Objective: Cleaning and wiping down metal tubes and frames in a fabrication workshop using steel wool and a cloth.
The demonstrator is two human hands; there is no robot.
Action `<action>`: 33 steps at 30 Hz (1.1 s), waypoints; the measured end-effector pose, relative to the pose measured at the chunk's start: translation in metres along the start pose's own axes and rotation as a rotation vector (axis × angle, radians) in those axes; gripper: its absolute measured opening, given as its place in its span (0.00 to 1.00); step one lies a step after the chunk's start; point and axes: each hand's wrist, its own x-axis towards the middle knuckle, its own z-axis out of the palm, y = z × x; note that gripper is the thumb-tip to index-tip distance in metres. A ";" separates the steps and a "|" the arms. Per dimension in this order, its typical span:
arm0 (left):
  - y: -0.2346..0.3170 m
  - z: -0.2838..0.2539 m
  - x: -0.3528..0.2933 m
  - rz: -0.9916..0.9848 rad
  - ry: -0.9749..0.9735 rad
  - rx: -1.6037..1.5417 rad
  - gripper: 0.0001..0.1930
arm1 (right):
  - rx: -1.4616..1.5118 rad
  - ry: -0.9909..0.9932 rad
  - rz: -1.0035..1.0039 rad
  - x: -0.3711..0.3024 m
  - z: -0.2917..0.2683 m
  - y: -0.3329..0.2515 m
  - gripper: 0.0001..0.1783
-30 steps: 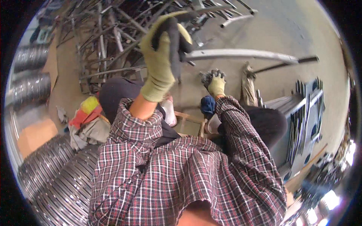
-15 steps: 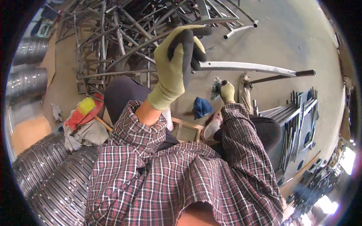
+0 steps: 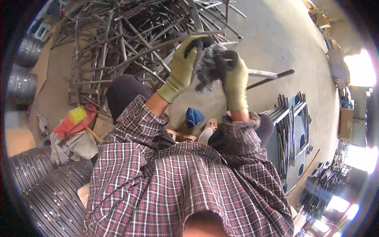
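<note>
Both my hands wear pale yellow-green gloves with dark palms and fingers. They are raised in front of me, on either side of a dark, glittering wad of steel wool (image 3: 208, 69). My left hand (image 3: 185, 63) has curled fingers against the wad's left side; its fingertips are partly hidden. My right hand (image 3: 235, 75) grips the wad from the right, fingers bent into it. Behind the hands passes a grey metal tube frame (image 3: 262, 74), its right end sticking out past my right glove. A long curved tube (image 3: 158, 46) runs up behind my left hand.
A tangled heap of metal tube frames (image 3: 118, 39) lies ahead to the left. A blue cloth (image 3: 194, 117) is on the floor near my foot. Stacked frames (image 3: 292, 126) stand at right. Black coils (image 3: 51, 185), a grey rag (image 3: 73, 146) and a broom (image 3: 79, 115) are at left.
My right hand has come up from low on the right, bringing the steel wool to my left hand. The view has shifted, so surroundings appear farther left.
</note>
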 end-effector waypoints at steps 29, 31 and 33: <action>-0.018 0.010 0.007 0.264 -0.014 0.146 0.25 | -0.387 -0.525 -0.839 -0.003 0.016 -0.002 0.26; -0.019 0.008 0.008 0.259 -0.015 0.113 0.29 | -0.466 -0.560 -0.737 -0.001 0.020 -0.003 0.19; 0.000 0.005 0.011 0.255 -0.065 0.104 0.31 | -0.361 -0.407 -0.801 0.005 0.030 0.009 0.08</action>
